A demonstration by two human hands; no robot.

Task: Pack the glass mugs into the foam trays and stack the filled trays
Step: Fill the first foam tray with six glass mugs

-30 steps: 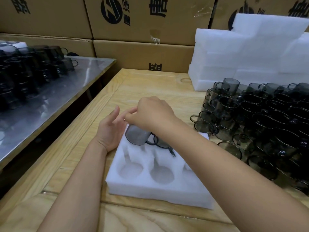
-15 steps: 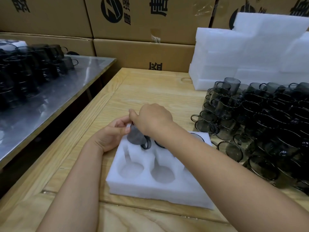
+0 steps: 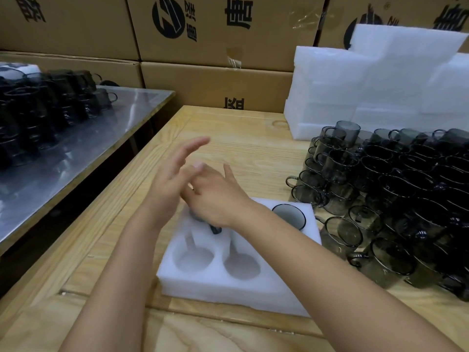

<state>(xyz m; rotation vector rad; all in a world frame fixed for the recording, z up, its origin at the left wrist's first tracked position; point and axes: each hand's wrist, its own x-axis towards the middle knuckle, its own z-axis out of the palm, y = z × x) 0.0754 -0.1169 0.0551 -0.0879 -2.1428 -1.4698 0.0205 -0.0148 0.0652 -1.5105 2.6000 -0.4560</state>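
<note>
Right hand (image 3: 215,196) released the mug (image 3: 215,228) — left hand (image 3: 167,184) lifted too.

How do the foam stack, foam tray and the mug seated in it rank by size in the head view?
The foam stack and foam tray look about alike; tray is nearer, so unranked.
Smallest: mug.

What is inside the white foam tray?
One glass mug sits in the back right pocket; a second mug peeks out under the right hand. Two front pockets are empty. The forearm hides the rest.
</note>
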